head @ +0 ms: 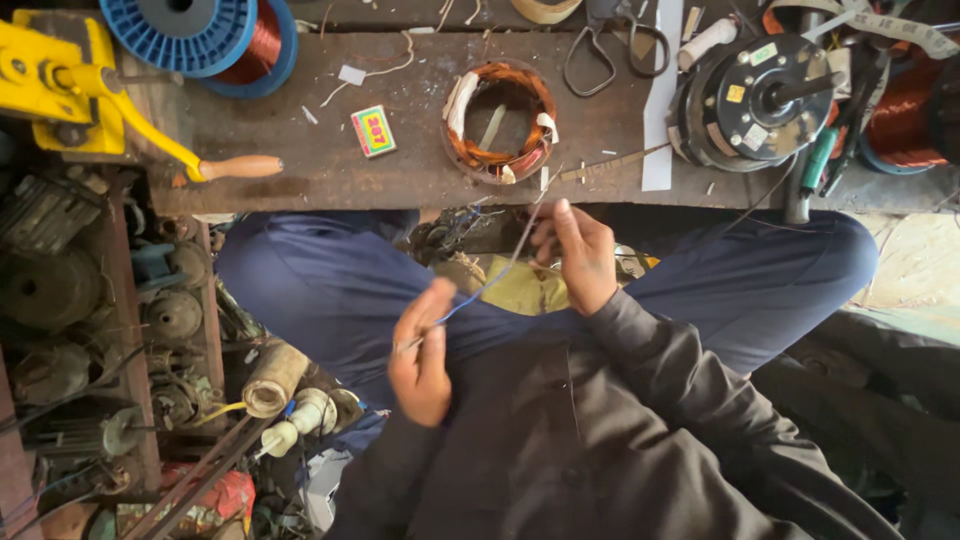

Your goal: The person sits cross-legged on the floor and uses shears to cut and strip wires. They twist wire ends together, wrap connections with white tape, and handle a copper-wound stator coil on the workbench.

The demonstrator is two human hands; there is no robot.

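Sitting at 1 long brown workbench (420,150), I had both knees tucked under its near edge, w/ the open room for moving mostly over my lap, betw. the bench edge and my chest. On the bench: 1 black motor body (765,100) w/ its shaft sticking up, far right, near the edge; 1 yellow hand winder (60,85) far left, its wooden handle (240,167) lying close to the near edge; 2 spools of copper wire, 1 blue (200,35) top left and 1 partly cut off (905,120) at the right border; 1 round stator coil (498,122) in the middle, just back from the edge; 1 pair of scissors (610,45) behind it; 1 small matchbox (373,131) left of the coil. Bare bench betw. matchbox and handle. Floor at left was crowded w/ old motor parts (60,300).

My right hand (578,255) was closed, pinching 1 thin wire (490,285) just below the bench edge. My left hand (420,355) pinched the wire's lower end over my lap, fingers curled shut. Wire ran taut betw. them, slanting up to the right.
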